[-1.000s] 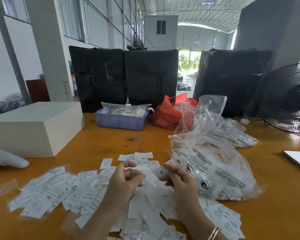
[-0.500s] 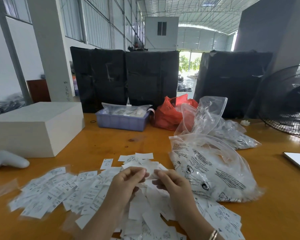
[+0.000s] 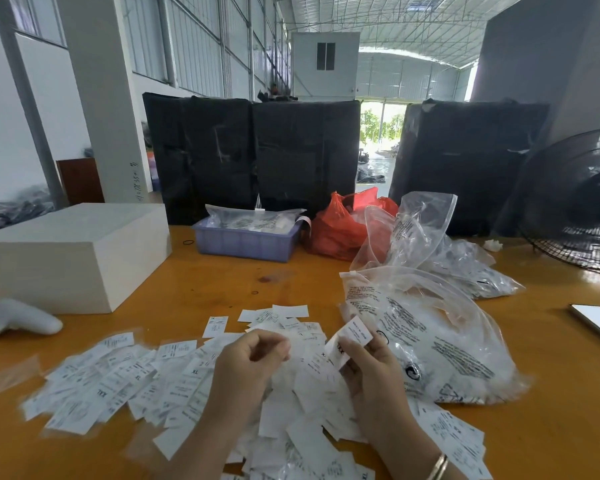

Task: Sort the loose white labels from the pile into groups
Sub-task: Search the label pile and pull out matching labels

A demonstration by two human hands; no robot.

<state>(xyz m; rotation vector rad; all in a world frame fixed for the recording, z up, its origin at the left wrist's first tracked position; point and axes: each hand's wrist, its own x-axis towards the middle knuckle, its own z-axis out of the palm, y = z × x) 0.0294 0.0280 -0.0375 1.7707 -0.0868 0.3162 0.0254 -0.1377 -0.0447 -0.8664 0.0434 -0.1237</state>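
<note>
My right hand (image 3: 371, 372) pinches a small white label (image 3: 352, 337) between thumb and fingers, holding it up above the pile of labels (image 3: 291, 410) that lies loose on the near part of the orange table (image 3: 194, 282). My left hand (image 3: 253, 358) hovers just left of it, fingers curled in towards the thumb; I cannot tell whether anything sits between the fingertips. To the left of the pile, a spread of labels (image 3: 111, 379) lies flatter on the table, some marked XL. A few more labels (image 3: 278, 315) lie just beyond my hands. Right of my right hand sits a large clear plastic bag (image 3: 440, 341) with black print, touching the pile's edge. Further off stand a white box (image 3: 73, 251) at the left, a blue tray (image 3: 246, 240) in the middle, and a red bag (image 3: 340, 226) beside it. A white controller (image 3: 21, 318) lies at the near left.
</note>
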